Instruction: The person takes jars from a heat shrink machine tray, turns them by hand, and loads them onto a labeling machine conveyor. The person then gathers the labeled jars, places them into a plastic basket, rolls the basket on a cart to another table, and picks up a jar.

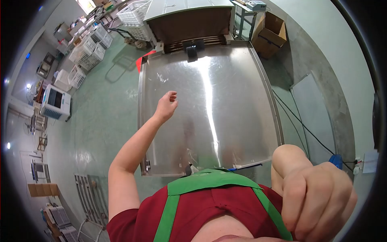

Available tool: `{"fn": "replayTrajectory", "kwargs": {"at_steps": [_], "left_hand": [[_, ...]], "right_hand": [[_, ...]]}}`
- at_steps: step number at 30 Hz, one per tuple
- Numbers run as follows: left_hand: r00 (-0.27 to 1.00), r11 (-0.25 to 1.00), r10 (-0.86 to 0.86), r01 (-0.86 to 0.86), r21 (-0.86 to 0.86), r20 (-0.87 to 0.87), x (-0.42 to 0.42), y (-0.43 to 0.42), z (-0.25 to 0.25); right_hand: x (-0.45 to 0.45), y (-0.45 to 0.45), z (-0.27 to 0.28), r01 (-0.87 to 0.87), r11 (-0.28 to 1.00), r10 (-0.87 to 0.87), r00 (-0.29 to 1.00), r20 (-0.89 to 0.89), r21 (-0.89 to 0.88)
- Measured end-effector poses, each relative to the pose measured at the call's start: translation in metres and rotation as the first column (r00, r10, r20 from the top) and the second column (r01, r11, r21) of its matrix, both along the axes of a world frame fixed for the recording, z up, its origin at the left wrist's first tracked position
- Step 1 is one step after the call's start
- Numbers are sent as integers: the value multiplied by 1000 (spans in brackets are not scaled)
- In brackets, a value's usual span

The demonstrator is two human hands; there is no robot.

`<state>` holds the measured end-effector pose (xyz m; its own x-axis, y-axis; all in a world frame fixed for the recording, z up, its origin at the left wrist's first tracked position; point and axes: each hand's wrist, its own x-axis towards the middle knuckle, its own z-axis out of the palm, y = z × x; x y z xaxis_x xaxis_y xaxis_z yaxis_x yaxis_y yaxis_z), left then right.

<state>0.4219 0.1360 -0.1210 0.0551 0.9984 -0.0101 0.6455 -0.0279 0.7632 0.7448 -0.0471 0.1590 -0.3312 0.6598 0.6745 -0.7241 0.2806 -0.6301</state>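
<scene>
My left hand (166, 107) is over the left part of a shiny steel table (242, 105), its fingers curled in and nothing visible in them. Whether it touches the metal I cannot tell. My right hand (318, 199) is raised close to the camera at the lower right, beyond the table's near corner. Its fingers are bent into a fist, and whatever they may hold is hidden. At the table's near edge lies a thin blue stick-like item (248, 165), close to the green apron (213, 179).
A machine with a pale top (189, 10) and a black fitting (192, 49) adjoin the table's far edge. A cardboard box (269, 35) stands at the back right. Black cables (304, 126) run along the right. White crates (89, 52) and an air cooler (56, 102) are on the left.
</scene>
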Motion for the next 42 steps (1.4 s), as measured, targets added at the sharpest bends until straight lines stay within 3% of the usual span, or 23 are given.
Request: {"fn": "replayTrajectory", "kwargs": {"at_steps": [1,2,4,5,7,9,12,13,15,17,19,21,25,29,31,33,34,37,40,42], "left_hand": [[999,1000,-10,11,17,-49,-2,20,0],[996,998,-23,28,56,-84,-4,48,-3],[988,993,-33,50,109,-151,-10,92,-22],[981,988,-33,61,144,-192,-11,112,-29],[960,973,-25,87,214,-279,-11,151,-41],[952,972,-39,107,210,-305,-12,190,-51],[885,978,-67,149,144,-460,-4,232,-42],[846,982,-74,155,110,-528,-1,248,-38],[849,987,-98,149,57,-519,0,283,-53],[837,989,-95,140,44,-539,7,304,-55],[809,988,-108,153,30,-577,15,329,-62],[811,984,-100,165,61,-577,21,354,-76],[847,984,3,92,151,-531,24,414,-116],[742,987,24,87,132,-670,28,441,-112],[782,988,50,51,144,-621,26,453,-120],[809,988,47,47,145,-586,23,464,-128],[719,984,76,58,169,-691,27,463,-123],[695,993,76,13,118,-715,37,446,-112],[797,948,134,70,309,-589,34,432,-140],[791,969,115,45,244,-602,45,409,-131]], "right_hand": [[-1,10,-4,-19,1000,20,999,-31,25],[-5,35,1,-29,985,34,999,-24,170],[-21,63,-2,76,953,-54,995,-80,292],[-34,70,-13,192,943,-157,977,-144,273],[-43,106,-28,205,935,-156,971,-182,290],[-33,158,-42,289,916,-317,947,61,277],[-45,282,-107,527,834,-550,817,173,162],[-48,331,-138,553,833,-525,778,346,22],[-53,428,-222,666,746,-524,588,616,-1],[-54,506,-311,638,612,-724,215,656,468],[-67,554,-367,501,686,-617,16,787,527],[-84,576,-376,364,715,-573,-185,799,597],[-105,620,-389,362,738,-509,-254,822,569],[-110,649,-411,235,769,-510,-334,793,594],[-110,655,-423,266,735,-546,-313,777,623],[-109,646,-400,256,750,-534,-309,787,610],[-110,643,-395,235,717,-569,-346,746,656],[-109,637,-402,246,683,-629,-280,725,687],[-117,633,-422,276,687,-652,-173,738,672],[-113,616,-427,307,637,-708,-129,694,707]]}}
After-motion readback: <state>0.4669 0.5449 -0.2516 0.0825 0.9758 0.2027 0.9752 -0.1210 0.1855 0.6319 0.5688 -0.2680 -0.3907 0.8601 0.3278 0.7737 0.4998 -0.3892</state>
